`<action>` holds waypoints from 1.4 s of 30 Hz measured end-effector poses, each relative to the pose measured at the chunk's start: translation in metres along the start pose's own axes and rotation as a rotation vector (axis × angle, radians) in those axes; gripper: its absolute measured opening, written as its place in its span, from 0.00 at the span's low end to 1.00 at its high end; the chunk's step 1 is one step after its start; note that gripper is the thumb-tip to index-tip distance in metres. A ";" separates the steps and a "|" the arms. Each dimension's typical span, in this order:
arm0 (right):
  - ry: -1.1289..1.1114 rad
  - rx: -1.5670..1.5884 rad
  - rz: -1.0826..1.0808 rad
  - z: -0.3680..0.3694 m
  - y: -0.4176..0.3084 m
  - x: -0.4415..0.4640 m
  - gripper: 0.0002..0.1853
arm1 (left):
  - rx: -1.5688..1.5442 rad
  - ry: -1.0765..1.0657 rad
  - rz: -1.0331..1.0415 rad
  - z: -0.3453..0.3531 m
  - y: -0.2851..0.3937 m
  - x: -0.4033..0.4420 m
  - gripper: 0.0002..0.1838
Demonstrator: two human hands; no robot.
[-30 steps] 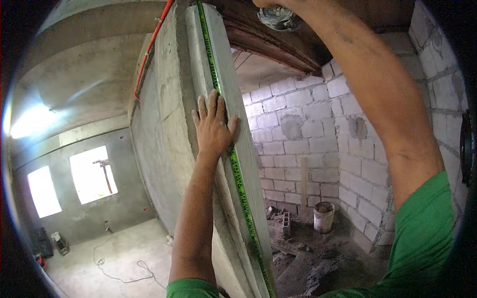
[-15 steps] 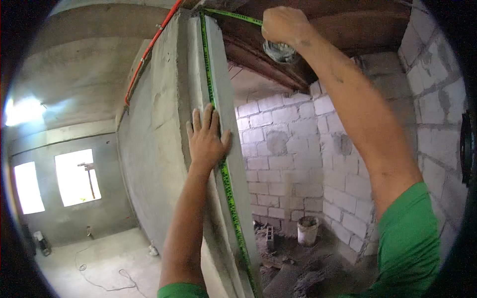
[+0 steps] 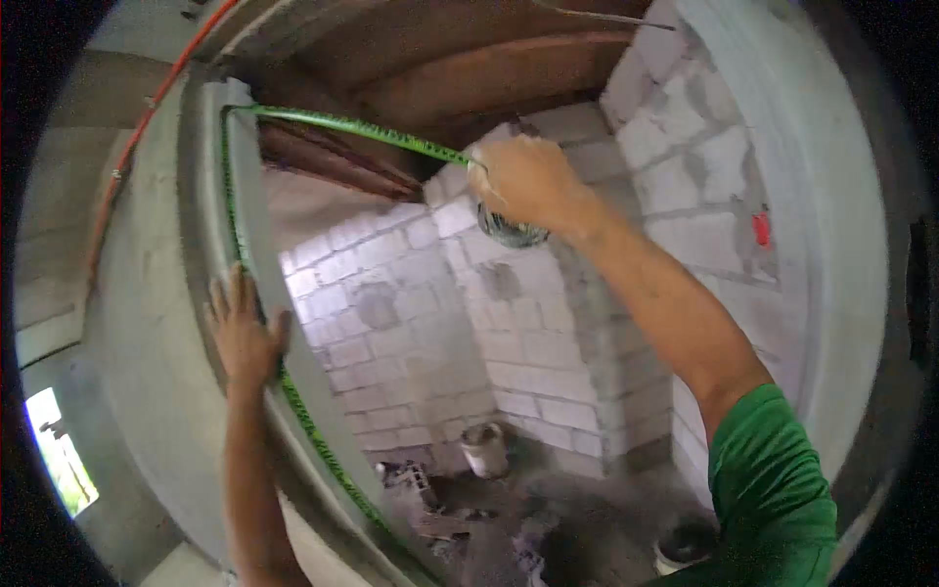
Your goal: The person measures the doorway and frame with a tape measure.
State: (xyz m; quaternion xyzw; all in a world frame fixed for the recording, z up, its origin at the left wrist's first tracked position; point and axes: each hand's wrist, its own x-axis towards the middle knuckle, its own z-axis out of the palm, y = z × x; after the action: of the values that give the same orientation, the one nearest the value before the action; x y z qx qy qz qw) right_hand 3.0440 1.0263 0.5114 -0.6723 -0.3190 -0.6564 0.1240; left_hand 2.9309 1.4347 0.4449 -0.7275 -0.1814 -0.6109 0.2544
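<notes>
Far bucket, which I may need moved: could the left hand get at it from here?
Probably not; the left hand lies over the tape on the jamb, and the far bucket stands on the floor well beyond.

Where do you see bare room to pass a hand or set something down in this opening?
A hand could probably pass below the stretched green tape, between the left hand and right forearm. The floor between the far bucket and near bucket looks fairly bare. It is crowded around the hollow block, with rubble beside it.
</notes>
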 end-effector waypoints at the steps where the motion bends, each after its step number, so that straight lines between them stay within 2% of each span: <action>1: -0.030 -0.004 0.029 0.001 0.006 -0.019 0.15 | 0.013 0.043 0.022 -0.001 -0.001 -0.001 0.43; 4: -0.114 -0.053 0.049 -0.016 0.016 -0.084 0.13 | 0.018 0.103 -0.014 0.010 -0.004 -0.003 0.47; 6: -0.169 -0.049 0.063 -0.036 0.020 -0.128 0.12 | -0.016 0.215 -0.031 0.003 -0.002 -0.010 0.44; 7: -0.194 -0.017 0.072 -0.048 0.023 -0.149 0.12 | -0.048 0.201 -0.025 0.005 -0.002 -0.012 0.44; 10: -0.267 0.007 0.143 -0.088 0.032 -0.212 0.12 | -0.361 0.467 0.031 0.018 -0.005 -0.013 0.39; 12: -0.303 0.007 0.164 -0.117 0.039 -0.256 0.10 | -0.545 0.417 -0.224 -0.001 0.025 -0.026 0.32; 13: -0.326 0.028 0.163 -0.133 0.042 -0.277 0.09 | -0.571 0.410 -0.214 -0.002 0.028 -0.030 0.32; 15: -0.366 0.059 0.217 -0.170 0.046 -0.319 0.09 | -0.902 0.153 -0.382 0.010 0.020 -0.037 0.22; 19: -0.426 0.169 0.394 -0.230 0.050 -0.411 0.08 | -0.875 0.130 -0.245 -0.008 0.044 -0.066 0.16; 21: -0.494 0.162 0.451 -0.269 0.051 -0.462 0.08 | -1.166 -0.127 -0.405 -0.043 0.070 -0.089 0.15; 22: -0.505 0.160 0.462 -0.289 0.050 -0.483 0.08 | -1.170 -0.116 -0.410 -0.055 0.079 -0.105 0.15; 24: -0.549 0.216 0.582 -0.320 0.046 -0.531 0.11 | -0.848 -0.087 -0.261 -0.074 0.095 -0.132 0.14; 25: -0.551 0.222 0.584 -0.335 0.045 -0.549 0.11 | -0.843 -0.090 -0.260 -0.080 0.105 -0.138 0.14; 27: -0.541 0.245 0.542 -0.377 0.037 -0.585 0.07 | -1.101 -0.275 -0.395 -0.090 0.122 -0.169 0.15; 29: -1.060 0.067 0.457 -0.407 0.047 -0.655 0.10 | -1.112 -0.245 -0.303 -0.121 0.151 -0.174 0.17; 30: -0.910 0.075 0.742 -0.434 0.038 -0.677 0.15 | -0.873 -0.287 -0.279 -0.116 0.148 -0.175 0.20; 31: -0.808 0.112 0.815 -0.453 0.044 -0.665 0.12 | -0.625 -0.223 -0.174 -0.098 0.138 -0.171 0.23; 33: -0.631 0.205 0.800 -0.479 0.052 -0.623 0.09 | -0.629 -0.180 -0.125 -0.101 0.133 -0.149 0.31; 35: -0.551 0.268 0.804 -0.490 0.051 -0.596 0.08 | -0.297 -0.144 0.092 -0.095 0.122 -0.116 0.29; 36: -0.578 0.283 0.807 -0.496 0.050 -0.599 0.08 | -0.134 -0.101 0.192 -0.092 0.117 -0.099 0.28; 38: -0.625 0.248 0.837 -0.497 0.051 -0.593 0.08 | -0.018 -0.033 0.262 -0.090 0.116 -0.083 0.27; 39: -0.610 0.258 0.839 -0.506 0.056 -0.600 0.09 | -0.046 -0.078 0.207 -0.115 0.130 -0.074 0.27; 41: -0.713 0.076 0.691 -0.527 0.060 -0.632 0.11 | -0.229 -0.043 0.152 -0.122 0.136 -0.057 0.28; 42: -0.768 0.058 0.800 -0.537 0.061 -0.686 0.14 | -0.409 -0.063 -0.008 -0.149 0.157 -0.055 0.28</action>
State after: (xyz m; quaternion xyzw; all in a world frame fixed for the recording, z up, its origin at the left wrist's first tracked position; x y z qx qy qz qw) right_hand 2.6938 0.4826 -0.0748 -0.9283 -0.0792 -0.2567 0.2569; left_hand 2.8921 1.2224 0.3864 -0.7819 -0.0645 -0.6130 0.0931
